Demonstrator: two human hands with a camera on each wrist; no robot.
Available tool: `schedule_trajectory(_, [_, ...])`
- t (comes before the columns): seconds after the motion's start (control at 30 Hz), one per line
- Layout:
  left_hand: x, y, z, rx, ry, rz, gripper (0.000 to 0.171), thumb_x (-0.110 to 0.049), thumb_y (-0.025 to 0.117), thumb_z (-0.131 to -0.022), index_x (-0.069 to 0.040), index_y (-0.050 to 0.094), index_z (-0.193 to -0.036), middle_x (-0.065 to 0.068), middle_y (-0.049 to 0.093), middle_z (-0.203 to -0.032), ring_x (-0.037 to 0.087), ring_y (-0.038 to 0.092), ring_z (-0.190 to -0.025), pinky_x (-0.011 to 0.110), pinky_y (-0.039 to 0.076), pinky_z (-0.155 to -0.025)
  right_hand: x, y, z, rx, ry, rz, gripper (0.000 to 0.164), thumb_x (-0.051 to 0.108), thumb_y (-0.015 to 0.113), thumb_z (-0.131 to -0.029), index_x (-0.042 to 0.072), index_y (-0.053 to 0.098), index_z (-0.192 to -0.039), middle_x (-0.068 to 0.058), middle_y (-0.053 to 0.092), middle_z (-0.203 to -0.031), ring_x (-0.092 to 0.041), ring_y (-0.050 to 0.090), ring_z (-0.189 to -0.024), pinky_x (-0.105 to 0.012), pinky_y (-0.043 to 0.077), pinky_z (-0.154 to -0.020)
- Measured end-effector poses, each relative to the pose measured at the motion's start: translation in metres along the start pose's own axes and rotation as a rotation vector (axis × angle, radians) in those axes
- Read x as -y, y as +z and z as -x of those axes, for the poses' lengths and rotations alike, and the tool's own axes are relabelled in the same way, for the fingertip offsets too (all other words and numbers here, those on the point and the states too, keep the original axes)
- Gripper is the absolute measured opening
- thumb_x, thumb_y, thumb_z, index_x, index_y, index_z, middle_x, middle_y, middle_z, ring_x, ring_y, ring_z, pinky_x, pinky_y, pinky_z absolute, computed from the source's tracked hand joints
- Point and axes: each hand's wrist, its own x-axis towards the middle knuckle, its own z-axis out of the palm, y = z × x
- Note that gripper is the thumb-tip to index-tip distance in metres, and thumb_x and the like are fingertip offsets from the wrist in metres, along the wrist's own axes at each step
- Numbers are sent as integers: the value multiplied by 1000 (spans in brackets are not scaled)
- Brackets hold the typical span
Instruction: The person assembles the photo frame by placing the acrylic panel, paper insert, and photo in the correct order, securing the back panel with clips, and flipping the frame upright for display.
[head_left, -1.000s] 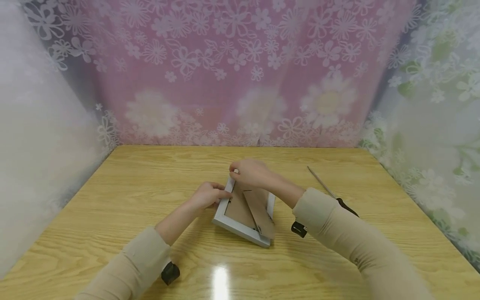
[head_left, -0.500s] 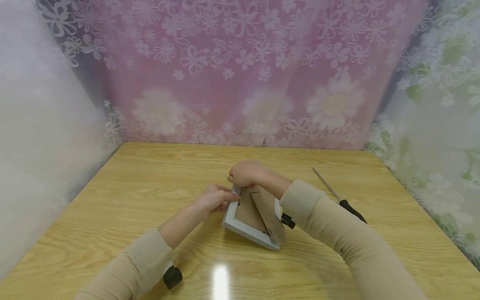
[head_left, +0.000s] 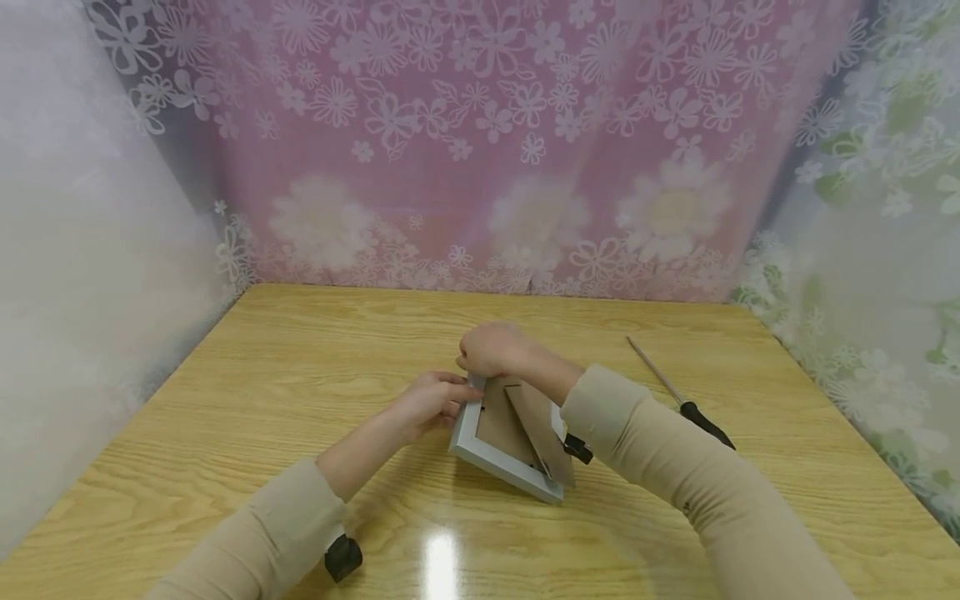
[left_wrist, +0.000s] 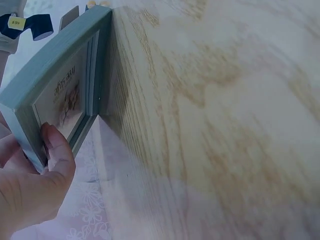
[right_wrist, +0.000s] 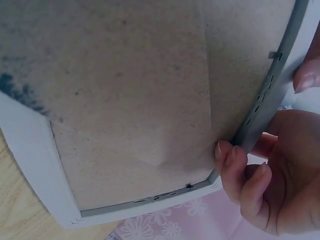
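Note:
A silver-grey picture frame point(head_left: 504, 469) is tilted up on the table, its brown backing board point(head_left: 498, 427) and fold-out stand flap point(head_left: 534, 429) facing me. My left hand point(head_left: 427, 404) holds its left side between thumb and fingers; in the left wrist view that hand point(left_wrist: 37, 187) grips the edge near a printed picture point(left_wrist: 65, 95) on the front. My right hand point(head_left: 495, 348) reaches over the far-left corner. The right wrist view shows its fingers point(right_wrist: 232, 157) curled over the frame's edge, close to small dark tabs point(right_wrist: 275, 56) around the backing.
A screwdriver point(head_left: 705, 423) with a black handle lies on the wooden table point(head_left: 315, 350) to the right. Flower-patterned curtains point(head_left: 450, 167) enclose the back and both sides. Black wrist devices point(head_left: 343, 558) hang below each sleeve.
The right hand has turned and closed over the frame's far-left corner. The frame has shifted slightly right in view, along with a small shift of the whole scene. The left hand keeps its grip.

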Motion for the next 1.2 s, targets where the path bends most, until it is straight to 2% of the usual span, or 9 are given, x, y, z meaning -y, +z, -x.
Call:
schedule_trajectory(0.13, [1, 1, 1, -32, -13, 7, 41, -19, 52, -89, 8, 51, -120, 6, 63, -89, 12, 64, -68, 28, 55, -67, 0, 2, 1, -21, 8, 28, 28, 29, 49, -97, 14, 57, -74, 3, 51, -58, -7, 44, -40, -19, 33, -40])
schedule_trajectory(0.33, [2, 2, 4, -188, -23, 23, 43, -25, 45, -90, 3, 52, -122, 14, 64, -100, 15, 63, -70, 27, 55, -64, 1, 2, 2, -48, 23, 55, 25, 30, 55, -93, 14, 58, -73, 3, 54, -62, -7, 47, -43, -20, 35, -41])
schedule_trajectory(0.43, [3, 2, 5, -251, -10, 17, 43, -27, 44, -93, 4, 52, -121, 14, 63, -97, 15, 62, -69, 27, 55, -63, 3, 0, 3, -53, 25, 45, 24, 31, 56, -93, 14, 60, -76, 3, 53, -62, -8, 47, -45, -21, 35, -42])
schedule_trajectory(0.53, [5, 1, 4, -268, -22, 12, 43, -29, 44, -95, 6, 53, -119, 10, 62, -89, 13, 61, -66, 25, 55, -61, 4, -1, 4, -65, 23, 44, 25, 31, 57, -93, 13, 59, -76, 4, 48, -59, -8, 45, -46, -20, 32, -42])
schedule_trajectory(0.6, [8, 1, 2, -259, -44, 5, 42, -28, 43, -96, 6, 53, -118, 7, 62, -85, 10, 61, -63, 23, 54, -59, 5, -3, 5, -79, 22, 50, 24, 30, 57, -93, 13, 59, -75, 4, 45, -58, -9, 44, -46, -20, 31, -42])
schedule_trajectory(0.7, [13, 1, 0, -208, -67, -23, 41, -25, 41, -97, 7, 53, -118, 7, 63, -83, 9, 60, -61, 23, 54, -59, 5, -5, 8, -104, 15, 60, 23, 28, 56, -92, 13, 57, -75, 4, 45, -58, -9, 43, -49, -21, 31, -43])
schedule_trajectory(0.97, [24, 0, -2, -84, -59, -104, 38, -20, 41, -97, 12, 57, -112, 7, 65, -80, 10, 61, -62, 26, 56, -63, -3, -10, 18, -144, -12, -25, 22, 26, 56, -91, 13, 56, -74, 4, 41, -58, -10, 34, -51, -22, 26, -46])
schedule_trajectory(1.1, [26, 2, -4, -29, -51, -105, 38, -19, 42, -95, 13, 58, -110, 7, 64, -80, 11, 62, -64, 28, 56, -66, -11, -10, 22, -173, -23, -72, 17, 25, 56, -91, 12, 61, -81, 2, 51, -62, -10, 39, -52, -21, 27, -45])
schedule_trajectory(1.2, [27, 3, -5, 20, -58, -109, 39, -19, 41, -95, 13, 57, -111, 7, 64, -80, 13, 62, -65, 28, 56, -66, -17, -11, 26, -185, -30, -103, 18, 26, 55, -92, 11, 64, -91, 0, 59, -73, -11, 45, -55, -22, 32, -47])
